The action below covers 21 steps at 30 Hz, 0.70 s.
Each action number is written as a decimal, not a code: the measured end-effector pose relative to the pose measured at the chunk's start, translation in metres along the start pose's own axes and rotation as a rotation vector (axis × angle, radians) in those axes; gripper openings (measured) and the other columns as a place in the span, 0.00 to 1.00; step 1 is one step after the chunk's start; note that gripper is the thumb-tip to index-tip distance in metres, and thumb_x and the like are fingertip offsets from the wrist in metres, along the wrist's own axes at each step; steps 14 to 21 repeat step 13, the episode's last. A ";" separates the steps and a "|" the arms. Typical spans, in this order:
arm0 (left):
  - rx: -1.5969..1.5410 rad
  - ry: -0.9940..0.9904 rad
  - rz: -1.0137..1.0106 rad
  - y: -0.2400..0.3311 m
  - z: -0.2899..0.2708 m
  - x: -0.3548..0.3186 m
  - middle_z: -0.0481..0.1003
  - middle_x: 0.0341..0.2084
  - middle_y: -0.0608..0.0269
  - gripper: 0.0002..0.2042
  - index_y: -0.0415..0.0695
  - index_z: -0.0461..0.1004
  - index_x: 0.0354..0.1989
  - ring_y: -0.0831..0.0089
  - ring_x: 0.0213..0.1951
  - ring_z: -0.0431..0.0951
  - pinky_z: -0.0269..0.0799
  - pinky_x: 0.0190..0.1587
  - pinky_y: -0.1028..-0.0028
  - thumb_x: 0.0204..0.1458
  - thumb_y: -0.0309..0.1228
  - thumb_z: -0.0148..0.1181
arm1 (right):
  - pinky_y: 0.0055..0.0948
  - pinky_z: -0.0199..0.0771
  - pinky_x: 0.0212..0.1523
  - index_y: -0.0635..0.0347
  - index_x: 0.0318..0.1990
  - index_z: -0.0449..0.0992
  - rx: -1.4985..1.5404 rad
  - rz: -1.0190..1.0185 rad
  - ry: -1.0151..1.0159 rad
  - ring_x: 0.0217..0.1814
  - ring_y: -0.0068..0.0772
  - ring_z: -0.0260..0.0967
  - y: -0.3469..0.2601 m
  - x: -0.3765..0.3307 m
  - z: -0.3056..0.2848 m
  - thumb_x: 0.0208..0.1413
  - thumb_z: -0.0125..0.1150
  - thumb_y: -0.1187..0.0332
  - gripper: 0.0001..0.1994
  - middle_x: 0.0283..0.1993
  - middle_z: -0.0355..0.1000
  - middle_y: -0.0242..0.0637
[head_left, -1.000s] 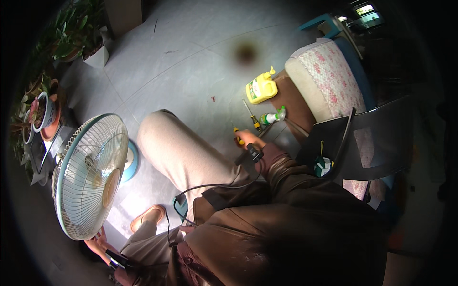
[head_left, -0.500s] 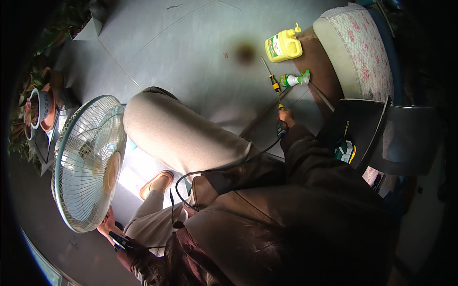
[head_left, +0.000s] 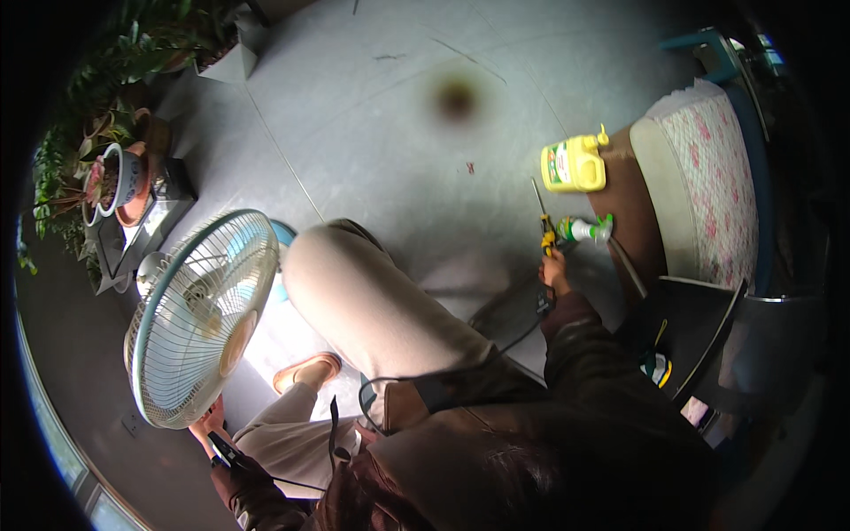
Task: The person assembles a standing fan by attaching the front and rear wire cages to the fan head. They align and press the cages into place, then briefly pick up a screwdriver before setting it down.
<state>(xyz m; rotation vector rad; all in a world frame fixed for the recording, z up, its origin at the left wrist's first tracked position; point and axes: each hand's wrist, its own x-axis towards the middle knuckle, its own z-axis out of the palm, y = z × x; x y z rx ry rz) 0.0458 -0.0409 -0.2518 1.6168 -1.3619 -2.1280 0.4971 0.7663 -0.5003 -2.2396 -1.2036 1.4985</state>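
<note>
My left hand grips the lower edge of a standing fan's round wire guard; its fingertips are partly hidden by the guard. The fan has a pale blue rim and leans to my left. Stretched out to the right, my right hand is closed around a small yellow-ended tool, mostly covered by the fingers. It meets the handle of a yellow-and-black screwdriver on the floor, its shaft pointing away from me. Just right of that lies a white spray bottle with a green trigger.
Beyond the spray bottle stands a yellow pump jug beside a brown and cream sofa with a floral cover. A black chair at right carries a tape measure. Potted plants line the left. My bent leg lies between my hands.
My view has shifted, so the scene sits lower and further right. My right hand has closed in on the screwdriver on the floor. My left hand stays at the fan's lower edge.
</note>
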 end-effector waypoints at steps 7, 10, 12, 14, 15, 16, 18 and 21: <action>0.090 -0.117 0.028 -0.012 -0.004 -0.014 0.77 0.45 0.57 0.22 0.45 0.75 0.52 0.55 0.45 0.77 0.76 0.49 0.43 0.55 0.47 0.60 | 0.46 0.75 0.55 0.65 0.59 0.73 -0.301 0.212 0.291 0.59 0.52 0.73 -0.003 0.032 -0.008 0.65 0.48 0.69 0.18 0.60 0.72 0.52; 0.205 -0.176 0.099 -0.014 -0.011 -0.003 0.78 0.38 0.55 0.20 0.42 0.76 0.50 0.59 0.34 0.78 0.80 0.39 0.52 0.59 0.44 0.55 | 0.41 0.72 0.28 0.66 0.51 0.75 -0.233 0.321 0.202 0.30 0.41 0.72 -0.007 0.044 -0.017 0.67 0.46 0.71 0.13 0.37 0.75 0.44; 0.160 -0.215 0.084 -0.014 -0.019 0.010 0.78 0.36 0.53 0.18 0.39 0.76 0.50 0.62 0.28 0.77 0.79 0.29 0.61 0.61 0.39 0.52 | 0.35 0.61 0.21 0.61 0.40 0.74 -0.025 0.205 0.032 0.19 0.31 0.57 -0.001 0.050 -0.014 0.64 0.50 0.73 0.06 0.24 0.65 0.35; 0.198 -0.229 0.095 -0.011 -0.022 0.017 0.79 0.36 0.53 0.17 0.38 0.76 0.50 0.63 0.28 0.77 0.79 0.29 0.63 0.61 0.38 0.52 | 0.33 0.61 0.21 0.60 0.39 0.74 0.011 0.126 -0.018 0.18 0.30 0.57 0.004 0.054 -0.015 0.63 0.51 0.73 0.05 0.23 0.64 0.34; 0.198 -0.229 0.095 -0.011 -0.022 0.017 0.79 0.36 0.53 0.17 0.38 0.76 0.50 0.63 0.28 0.77 0.79 0.29 0.63 0.61 0.38 0.52 | 0.33 0.61 0.21 0.60 0.39 0.74 0.011 0.126 -0.018 0.18 0.30 0.57 0.004 0.054 -0.015 0.63 0.51 0.73 0.05 0.23 0.64 0.34; 0.198 -0.229 0.095 -0.011 -0.022 0.017 0.79 0.36 0.53 0.17 0.38 0.76 0.50 0.63 0.28 0.77 0.79 0.29 0.63 0.61 0.38 0.52 | 0.33 0.61 0.21 0.60 0.39 0.74 0.011 0.126 -0.018 0.18 0.30 0.57 0.004 0.054 -0.015 0.63 0.51 0.73 0.05 0.23 0.64 0.34; 0.198 -0.229 0.095 -0.011 -0.022 0.017 0.79 0.36 0.53 0.17 0.38 0.76 0.50 0.63 0.28 0.77 0.79 0.29 0.63 0.61 0.38 0.52 | 0.33 0.61 0.21 0.60 0.39 0.74 0.011 0.126 -0.018 0.18 0.30 0.57 0.004 0.054 -0.015 0.63 0.51 0.73 0.05 0.23 0.64 0.34; 0.198 -0.229 0.095 -0.011 -0.022 0.017 0.79 0.36 0.53 0.17 0.38 0.76 0.50 0.63 0.28 0.77 0.79 0.29 0.63 0.61 0.38 0.52 | 0.33 0.61 0.21 0.60 0.39 0.74 0.011 0.126 -0.018 0.18 0.30 0.57 0.004 0.054 -0.015 0.63 0.51 0.73 0.05 0.23 0.64 0.34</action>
